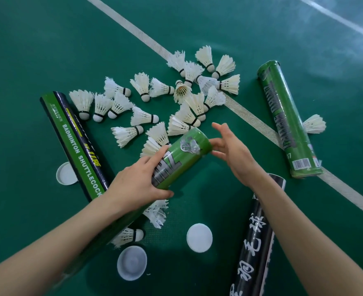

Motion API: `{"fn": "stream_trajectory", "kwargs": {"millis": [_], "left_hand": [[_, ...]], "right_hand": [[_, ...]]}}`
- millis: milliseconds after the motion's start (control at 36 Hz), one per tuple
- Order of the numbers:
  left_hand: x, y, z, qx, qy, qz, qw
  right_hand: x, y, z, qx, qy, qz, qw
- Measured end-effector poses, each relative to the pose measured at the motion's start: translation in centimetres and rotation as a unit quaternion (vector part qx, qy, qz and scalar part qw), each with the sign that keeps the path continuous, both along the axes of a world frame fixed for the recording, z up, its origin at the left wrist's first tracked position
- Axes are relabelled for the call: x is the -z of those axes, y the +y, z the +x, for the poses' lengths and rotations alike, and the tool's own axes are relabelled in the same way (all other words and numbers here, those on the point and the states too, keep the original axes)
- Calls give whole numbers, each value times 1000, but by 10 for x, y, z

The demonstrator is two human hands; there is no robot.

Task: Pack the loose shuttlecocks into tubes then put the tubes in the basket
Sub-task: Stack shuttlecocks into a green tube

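Left hand: the left hand [140, 180] is wrapped round the held tube [182, 154] near its middle, thumb underneath and fingers over the top.
Right hand: the right hand [234, 152] has its fingers spread and lightly bent at the tube's far end; whether they touch it cannot be told.
Held tube: a green cardboard cylinder, raised off the floor and tilted, with its far end closed. Big black and grey letters run along it, partly covered by the fingers and not readable. A crumpled patch of clear tape sits near the end.
Loose shuttlecocks: the loose shuttlecocks [176, 99] are white and feathered with rounded cork tips. They lie scattered in a heap on the floor beyond the hands, and a few more lie under the left forearm.
Black-and-green tube: the black-and-green tube [78, 144] lies to the left and reads "BADMINTON SHUTTLECOCK".
Green tube: a second green tube [287, 122] lies to the right across a white line, with a barcode and "07" at its near end. One shuttlecock lies just behind it.
Black tube: the black tube [255, 253] lies under the right forearm and carries white Chinese characters.
Lids: three round white plastic lids [199, 237] lie on the floor near the tubes.
Floor: the floor [37, 50] is a green sports court mat crossed by textured white lines [133, 28].
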State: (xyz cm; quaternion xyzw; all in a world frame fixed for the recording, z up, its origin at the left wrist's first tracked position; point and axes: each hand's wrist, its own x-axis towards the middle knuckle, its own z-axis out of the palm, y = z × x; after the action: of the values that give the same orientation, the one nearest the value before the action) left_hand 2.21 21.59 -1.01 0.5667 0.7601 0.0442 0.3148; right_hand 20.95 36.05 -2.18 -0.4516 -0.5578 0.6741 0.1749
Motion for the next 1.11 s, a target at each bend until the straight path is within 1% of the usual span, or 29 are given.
{"fn": "stream_trajectory", "kwargs": {"millis": [83,139,194,250,306,333,417,444,472,500,583,694,722,778,833,889,944,1000,1056,1111], "left_hand": [[2,-3,-10,-23,19,-15,999],[4,-5,-20,-39,30,-30,998],[6,-6,-30,-59,30,-38,997],[6,-5,-39,-78,27,-37,996],[6,-5,-47,-92,23,-30,995],[6,-5,-50,-96,22,-25,995],[6,-5,-55,-106,20,-17,994],[6,-5,-56,-106,19,-18,994],[6,-6,-56,-107,18,-19,994],[7,-6,-56,-106,16,-18,994],[7,-8,-56,-105,12,-15,994],[8,-14,-58,-104,0,-12,995],[9,-15,-58,-100,-1,-14,995],[9,-15,-57,-92,1,-20,996],[9,-13,-54,-84,1,-26,996],[9,-12,-51,-76,-1,-27,997],[8,-10,-49,-72,-5,-27,997],[8,-9,-47,-64,-3,-29,997],[7,-7,-44,-55,3,-31,998],[7,-6,-42,-48,6,-31,998]], "right_hand": [[7,9,-7,0,-47,31,998],[16,17,-16,-5,-85,69,994],[26,25,-28,-52,-148,134,978],[35,32,-43,-145,-213,219,941],[43,35,-60,-229,-251,290,895],[46,34,-67,-260,-277,323,867],[51,36,-80,-335,-360,424,760],[51,36,-81,-350,-371,446,735],[52,37,-81,-357,-375,458,723],[54,38,-81,-357,-374,462,720],[59,35,-75,-332,-362,479,728],[75,28,-60,-295,-327,526,728],[79,27,-56,-280,-320,530,734],[82,28,-46,-246,-301,524,758],[76,26,-35,-184,-261,507,801],[65,24,-25,-101,-220,464,852],[54,20,-17,-25,-182,412,893],[42,18,-12,38,-142,328,933],[34,19,-9,76,-105,222,966],[31,20,-5,97,-62,131,985]]}}
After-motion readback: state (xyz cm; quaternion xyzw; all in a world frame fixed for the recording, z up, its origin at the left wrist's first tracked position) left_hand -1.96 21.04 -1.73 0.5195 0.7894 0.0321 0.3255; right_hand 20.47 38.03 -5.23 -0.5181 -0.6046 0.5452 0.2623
